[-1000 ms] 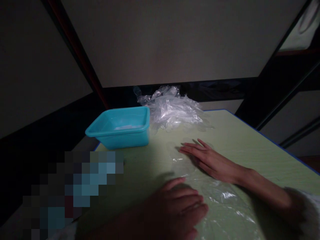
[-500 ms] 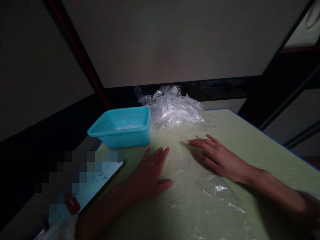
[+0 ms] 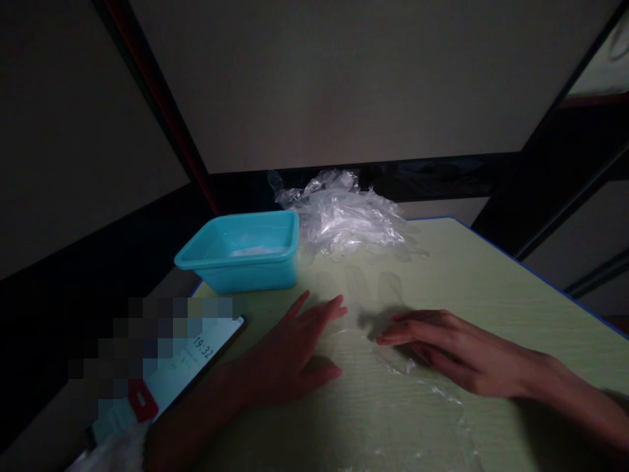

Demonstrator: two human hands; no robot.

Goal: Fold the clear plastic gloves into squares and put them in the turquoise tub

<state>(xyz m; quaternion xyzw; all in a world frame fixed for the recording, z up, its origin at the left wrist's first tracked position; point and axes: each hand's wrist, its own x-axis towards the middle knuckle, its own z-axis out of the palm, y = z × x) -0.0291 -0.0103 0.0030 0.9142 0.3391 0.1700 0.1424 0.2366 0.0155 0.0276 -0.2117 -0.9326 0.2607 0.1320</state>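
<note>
A clear disposable plastic glove (image 3: 407, 410) lies spread flat on the table, its finger ends pointing away from me and its lower part running to the bottom of the view. My left hand (image 3: 292, 357) is open over its left side, fingers stretched forward and thumb apart. On the other side, my right hand (image 3: 449, 347) has its fingers extended, tips at the glove's middle near the base of its fingers. Neither hand holds anything. Whether the fingertips press on the film or hover just above it, I cannot tell.
A heap of crumpled clear plastic gloves (image 3: 344, 219) sits at the table's far edge. Left of it stands a turquoise plastic basin (image 3: 246, 275) with something whitish inside. A lit phone (image 3: 179, 367) lies at the left. The pale wood-grain table (image 3: 491, 269) has a blue edge.
My right hand has drawn back toward me, its fingers closer together. The glove's fingers now show spread out more plainly. My left hand has barely shifted. The phone's clock reading has changed.
</note>
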